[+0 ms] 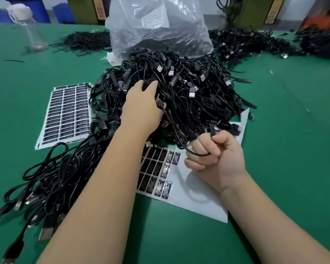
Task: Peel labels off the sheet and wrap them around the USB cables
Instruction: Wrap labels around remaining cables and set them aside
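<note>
Cable pile [179,88]: left hand [141,105] on it, fingers curled into cables. Right hand [215,157], just beside pile, fist clamped on one cable [181,143], above label sheet [189,191].

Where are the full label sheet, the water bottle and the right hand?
full label sheet [65,113]: head view, on the middle rows of labels.
water bottle [35,35]: head view, on its clear body below the cap.
right hand [215,156]: head view, on the curled fingers gripping a cable.
</note>
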